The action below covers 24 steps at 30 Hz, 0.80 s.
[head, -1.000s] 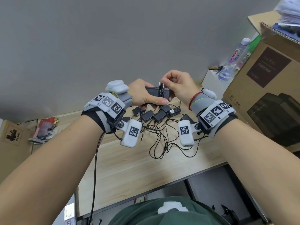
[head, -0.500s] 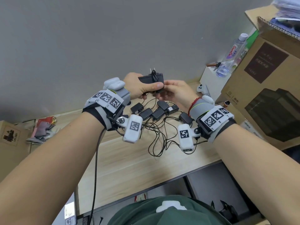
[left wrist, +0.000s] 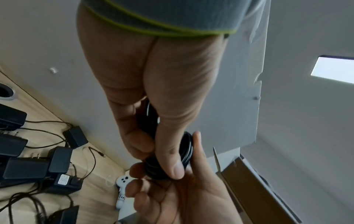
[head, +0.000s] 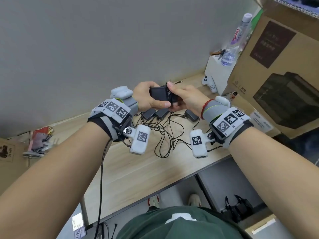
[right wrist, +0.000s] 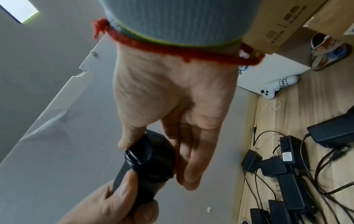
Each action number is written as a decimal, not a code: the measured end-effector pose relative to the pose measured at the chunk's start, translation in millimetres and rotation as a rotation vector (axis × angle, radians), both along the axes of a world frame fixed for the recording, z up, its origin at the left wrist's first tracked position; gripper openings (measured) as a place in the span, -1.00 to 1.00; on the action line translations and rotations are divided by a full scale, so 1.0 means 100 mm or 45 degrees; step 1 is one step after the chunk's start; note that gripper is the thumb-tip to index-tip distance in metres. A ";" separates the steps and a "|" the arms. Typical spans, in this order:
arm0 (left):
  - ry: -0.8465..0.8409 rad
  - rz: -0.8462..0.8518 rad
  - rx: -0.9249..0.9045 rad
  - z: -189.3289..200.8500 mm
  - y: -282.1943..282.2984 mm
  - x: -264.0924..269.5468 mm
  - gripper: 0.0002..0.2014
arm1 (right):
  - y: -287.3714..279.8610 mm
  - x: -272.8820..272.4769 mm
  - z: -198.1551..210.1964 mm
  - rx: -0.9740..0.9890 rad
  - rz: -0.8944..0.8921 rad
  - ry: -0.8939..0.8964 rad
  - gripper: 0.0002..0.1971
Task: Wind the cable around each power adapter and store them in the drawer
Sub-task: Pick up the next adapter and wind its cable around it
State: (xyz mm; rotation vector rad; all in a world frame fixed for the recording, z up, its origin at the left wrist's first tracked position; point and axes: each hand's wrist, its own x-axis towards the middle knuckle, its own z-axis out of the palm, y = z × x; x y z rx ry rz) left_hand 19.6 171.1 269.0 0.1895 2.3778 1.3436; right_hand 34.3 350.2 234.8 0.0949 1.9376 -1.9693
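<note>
Fingers (head: 164,104) of the left hand (head: 144,97) are curled round the black power adapter (head: 158,94), thumb pressed along its near edge, holding it in the air above the counter (head: 131,166). The right hand (head: 187,99) pinches the same adapter at its wound end, thumb (head: 170,86) on top and the other fingers under it. The cable (left wrist: 188,149) sits in tight dark turns round that end, between both thumbs; whether its free tip is tucked or loose is hidden.

Below the adapter lie the other adapters (head: 156,113), black bricks side by side, with their loose cables (head: 164,135) tangled toward the counter's near edge. Right of the adapter and farther back stand a white toy figure (head: 209,83), a water bottle (head: 236,40) and a large cardboard box (head: 276,69). No drawer shows.

The likely trouble is the coil springing open: the turns seem held only by thumb pressure, so easing either grip before the end is secured would probably let them slip off the smooth casing.
</note>
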 end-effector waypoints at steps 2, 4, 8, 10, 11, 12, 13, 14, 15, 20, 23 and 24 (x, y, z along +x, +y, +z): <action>-0.009 -0.008 -0.049 -0.08 0.12 0.02 -0.47 | 0.07 0.05 -0.05 0.033 -0.035 -0.017 -0.38; -0.019 -0.014 -0.076 -0.15 0.19 0.07 -0.39 | 0.10 0.12 -0.09 0.090 -0.043 -0.059 -0.35; -0.011 -0.113 -0.189 -0.32 0.46 0.16 -0.43 | 0.37 0.29 -0.30 0.039 -0.069 -0.155 -0.44; -0.022 -0.131 -0.154 -0.40 0.58 0.21 -0.44 | 0.46 0.39 -0.34 0.007 -0.022 -0.154 -0.68; -0.072 -0.146 -0.114 -0.48 0.68 0.24 -0.44 | 0.55 0.45 -0.39 0.001 -0.022 -0.162 -0.78; -0.117 -0.162 -0.092 -0.56 0.77 0.26 -0.44 | 0.64 0.51 -0.45 0.003 -0.039 -0.170 -0.83; -0.143 -0.189 -0.085 -0.64 0.87 0.30 -0.45 | 0.74 0.58 -0.53 0.002 -0.076 -0.181 -0.84; -0.167 -0.222 -0.106 -0.74 0.97 0.33 -0.45 | 0.85 0.65 -0.62 -0.002 -0.131 -0.193 -0.80; -0.171 -0.271 -0.128 -0.82 1.08 0.38 -0.44 | 0.96 0.72 -0.71 -0.015 -0.190 -0.200 -0.75; -0.260 -0.447 -0.139 -1.24 1.55 0.63 -0.48 | 1.52 1.16 -1.15 0.071 -0.468 -0.300 -0.61; -0.309 -0.521 -0.155 -1.52 1.76 0.81 -0.53 | 1.82 1.46 -1.42 0.147 -0.510 -0.369 -0.54; -0.341 -0.557 -0.165 -1.65 1.87 0.88 -0.53 | 1.94 1.57 -1.51 0.168 -0.538 -0.399 -0.57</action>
